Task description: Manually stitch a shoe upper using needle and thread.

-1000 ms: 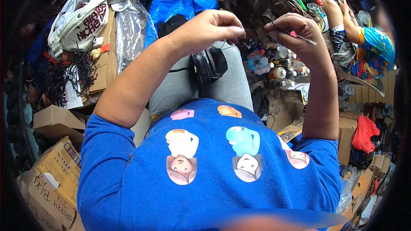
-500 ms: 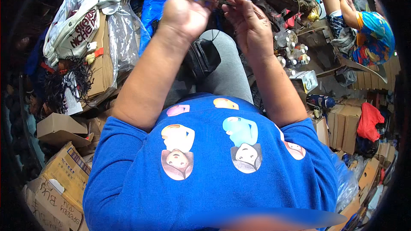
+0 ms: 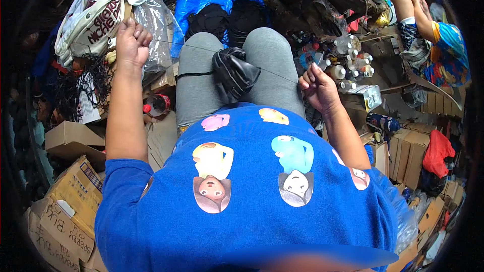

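Black shiny piece (image 3: 236, 74): thread (image 3: 278, 75) slants leftward from it to the pinching left hand (image 3: 132, 45), rightward to the nearer, pinching right hand (image 3: 320, 88).

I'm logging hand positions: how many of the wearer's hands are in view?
2: the left hand by the white cloth, the right hand by the plastic bottles, a thread running between them. Neither is hidden.

Soft, bright light spreads over the blue shirt (image 3: 252, 226) and grey trousers (image 3: 272, 53), while the far left sinks into shadow. Glare streaks the clear plastic sheet (image 3: 151, 25); the black pouch (image 3: 236, 73) shines faintly. Edges bend toward a black rim; a blurred patch (image 3: 312, 258) lies nearest.
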A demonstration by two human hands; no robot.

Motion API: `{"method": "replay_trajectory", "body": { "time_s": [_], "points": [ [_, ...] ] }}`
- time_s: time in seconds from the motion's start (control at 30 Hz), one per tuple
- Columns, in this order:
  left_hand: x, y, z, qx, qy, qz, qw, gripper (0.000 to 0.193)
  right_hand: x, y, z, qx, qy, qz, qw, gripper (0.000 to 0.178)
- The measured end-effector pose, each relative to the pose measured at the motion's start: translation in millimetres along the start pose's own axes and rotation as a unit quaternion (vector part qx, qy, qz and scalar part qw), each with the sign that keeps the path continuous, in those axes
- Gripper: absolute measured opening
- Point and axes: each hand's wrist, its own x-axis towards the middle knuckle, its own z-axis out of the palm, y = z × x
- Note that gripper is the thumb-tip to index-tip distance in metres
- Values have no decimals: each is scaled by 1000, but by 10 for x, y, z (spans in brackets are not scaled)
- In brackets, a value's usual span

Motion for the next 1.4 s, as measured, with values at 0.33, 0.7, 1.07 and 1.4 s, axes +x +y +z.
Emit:
{"method": "replay_trajectory", "body": {
  "time_s": [0.33, 0.7, 1.07, 1.4],
  "points": [
    [-447, 716, 2393, 396, -299, 134, 858, 21, -186, -722, -687, -71, 240, -37, 968, 41],
    [-93, -713, 2161, 744, -518, -47, 419, 79, 600, -1058, -1538, -561, 367, -72, 738, 50],
    [-314, -1210, 2782, 697, -589, -76, 402, 26, 1421, -1437, -1339, -830, 319, 63, 453, 67],
    [96, -886, 2786, 812, -457, -90, 352, 77, 1483, -1813, -1470, -824, 237, 127, 498, 55]
  ]
}}
